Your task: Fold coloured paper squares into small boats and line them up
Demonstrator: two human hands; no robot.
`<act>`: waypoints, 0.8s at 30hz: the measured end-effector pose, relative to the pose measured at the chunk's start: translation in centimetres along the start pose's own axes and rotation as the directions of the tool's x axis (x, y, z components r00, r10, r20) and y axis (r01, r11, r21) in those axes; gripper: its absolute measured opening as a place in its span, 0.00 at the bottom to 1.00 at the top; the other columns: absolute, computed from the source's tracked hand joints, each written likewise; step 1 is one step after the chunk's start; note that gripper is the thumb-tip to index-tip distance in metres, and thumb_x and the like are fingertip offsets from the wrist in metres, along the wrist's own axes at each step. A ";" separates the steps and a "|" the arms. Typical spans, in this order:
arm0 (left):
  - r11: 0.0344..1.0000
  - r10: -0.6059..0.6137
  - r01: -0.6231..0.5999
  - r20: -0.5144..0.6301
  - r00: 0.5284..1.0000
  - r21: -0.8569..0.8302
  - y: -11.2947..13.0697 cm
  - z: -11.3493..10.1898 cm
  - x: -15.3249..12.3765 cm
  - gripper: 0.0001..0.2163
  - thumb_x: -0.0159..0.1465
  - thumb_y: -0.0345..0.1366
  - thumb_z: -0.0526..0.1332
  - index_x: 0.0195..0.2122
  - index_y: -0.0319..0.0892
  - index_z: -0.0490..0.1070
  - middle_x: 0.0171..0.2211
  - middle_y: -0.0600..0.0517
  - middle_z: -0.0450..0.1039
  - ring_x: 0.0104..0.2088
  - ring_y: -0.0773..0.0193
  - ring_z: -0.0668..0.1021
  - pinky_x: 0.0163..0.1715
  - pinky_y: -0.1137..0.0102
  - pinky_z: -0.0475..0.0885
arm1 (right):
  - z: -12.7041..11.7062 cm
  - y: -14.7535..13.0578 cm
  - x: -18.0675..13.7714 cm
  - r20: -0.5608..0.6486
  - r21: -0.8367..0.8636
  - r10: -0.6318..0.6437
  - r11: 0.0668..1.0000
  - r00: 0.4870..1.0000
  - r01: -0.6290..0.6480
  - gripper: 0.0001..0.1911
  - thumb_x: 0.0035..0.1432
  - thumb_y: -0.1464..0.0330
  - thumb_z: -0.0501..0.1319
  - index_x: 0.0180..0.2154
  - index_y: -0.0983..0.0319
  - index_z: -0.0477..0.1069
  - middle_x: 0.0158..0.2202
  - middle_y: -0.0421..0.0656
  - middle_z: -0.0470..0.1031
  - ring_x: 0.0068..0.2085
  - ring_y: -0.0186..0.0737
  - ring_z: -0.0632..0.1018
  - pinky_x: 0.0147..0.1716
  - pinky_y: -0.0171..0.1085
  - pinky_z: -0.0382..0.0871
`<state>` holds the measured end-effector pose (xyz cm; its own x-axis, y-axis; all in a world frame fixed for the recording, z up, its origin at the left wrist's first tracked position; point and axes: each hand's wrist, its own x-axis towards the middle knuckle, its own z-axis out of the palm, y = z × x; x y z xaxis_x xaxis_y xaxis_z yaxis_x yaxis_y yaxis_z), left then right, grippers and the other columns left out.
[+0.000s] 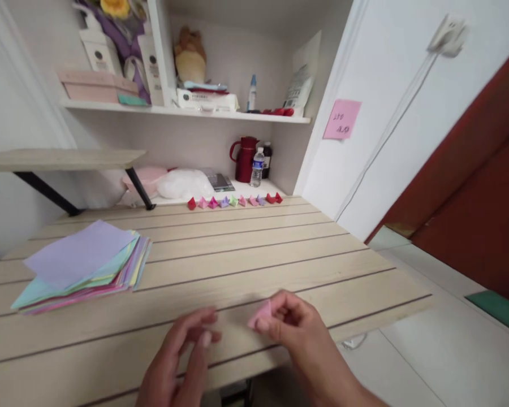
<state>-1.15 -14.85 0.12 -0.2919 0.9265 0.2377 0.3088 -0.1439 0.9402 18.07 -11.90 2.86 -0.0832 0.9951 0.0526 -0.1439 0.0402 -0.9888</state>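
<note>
My right hand (294, 328) pinches a small folded pink paper piece (261, 314) just above the near edge of the wooden table (237, 265). My left hand (182, 356) hovers beside it to the left, fingers loosely curled and apart, holding nothing that I can see. A stack of coloured paper squares (82, 263), lilac sheet on top, lies at the table's left. Along the table's far edge runs a row of several small folded paper shapes (233, 200) in red, pink, purple and green.
Behind the table a shelf niche holds a red kettle (244, 158), a water bottle (257, 167), a dark jar and a white plastic bag (184, 183). An upper shelf (186, 110) carries boxes and bottles. A pink sticky note (341, 118) hangs on the white wall at right.
</note>
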 end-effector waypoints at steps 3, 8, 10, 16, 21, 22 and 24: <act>0.920 -0.195 0.272 0.272 0.942 -0.282 1.6 1.9 6.7 0.20 0.64 0.53 0.59 0.49 0.46 0.73 0.51 0.46 0.78 0.43 0.58 0.82 0.47 0.62 0.77 | 1.4 -1.9 5.9 0.098 0.292 0.132 0.944 0.986 -0.155 0.15 0.42 0.65 0.77 0.26 0.63 0.73 0.27 0.39 0.77 0.30 0.33 0.74 0.36 0.33 0.67; 0.744 -0.291 0.395 0.271 0.918 -0.538 1.3 4.9 15.5 0.19 0.66 0.50 0.56 0.48 0.42 0.73 0.50 0.40 0.77 0.46 0.58 0.82 0.45 0.63 0.76 | 2.8 -2.1 15.3 0.127 0.357 0.223 0.899 0.966 -0.255 0.22 0.36 0.60 0.79 0.23 0.63 0.68 0.22 0.35 0.71 0.25 0.30 0.69 0.30 0.32 0.62; 0.761 -0.264 0.354 0.240 0.934 -0.544 0.3 6.0 17.0 0.23 0.64 0.55 0.57 0.47 0.40 0.73 0.48 0.40 0.77 0.44 0.58 0.82 0.44 0.63 0.76 | 3.1 -1.2 17.5 0.103 0.390 0.203 0.892 0.974 -0.227 0.24 0.34 0.59 0.79 0.23 0.62 0.67 0.22 0.35 0.70 0.25 0.30 0.69 0.30 0.32 0.62; 0.825 -0.162 0.252 0.214 0.963 -0.506 -2.2 8.4 17.6 0.32 0.46 0.62 0.70 0.42 0.39 0.77 0.33 0.44 0.81 0.32 0.58 0.81 0.40 0.63 0.75 | 3.8 1.6 18.5 0.088 0.479 0.167 0.857 0.982 -0.189 0.25 0.33 0.58 0.79 0.23 0.63 0.67 0.21 0.37 0.71 0.25 0.32 0.68 0.30 0.34 0.61; 0.848 -0.139 0.225 0.208 0.968 -0.479 -2.6 8.8 17.4 0.24 0.47 0.54 0.73 0.35 0.40 0.79 0.29 0.48 0.81 0.33 0.58 0.81 0.44 0.64 0.73 | 3.6 2.2 18.0 0.087 0.488 0.159 0.854 0.983 -0.181 0.22 0.36 0.61 0.78 0.23 0.63 0.68 0.20 0.38 0.72 0.25 0.34 0.70 0.31 0.35 0.62; 0.850 -0.149 0.230 0.204 0.968 -0.475 -2.6 8.7 17.4 0.21 0.48 0.52 0.73 0.34 0.40 0.79 0.29 0.48 0.81 0.34 0.59 0.80 0.44 0.65 0.73 | 3.6 2.2 17.9 0.087 0.476 0.157 0.861 0.984 -0.179 0.22 0.37 0.61 0.78 0.23 0.63 0.68 0.20 0.37 0.72 0.25 0.34 0.70 0.32 0.35 0.61; 0.847 -0.174 0.249 0.196 0.965 -0.470 -2.7 8.4 17.4 0.17 0.49 0.49 0.73 0.30 0.40 0.79 0.28 0.50 0.80 0.33 0.61 0.79 0.41 0.68 0.72 | 3.6 2.4 17.7 0.082 0.452 0.151 0.876 0.985 -0.171 0.21 0.37 0.62 0.78 0.24 0.63 0.68 0.21 0.37 0.72 0.26 0.34 0.69 0.33 0.34 0.60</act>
<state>0.59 4.56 -0.38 -0.1576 0.9873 0.0175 -0.2368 -0.0550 0.9700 12.68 5.53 1.90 -0.1843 0.9791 -0.0858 -0.5571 -0.1760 -0.8116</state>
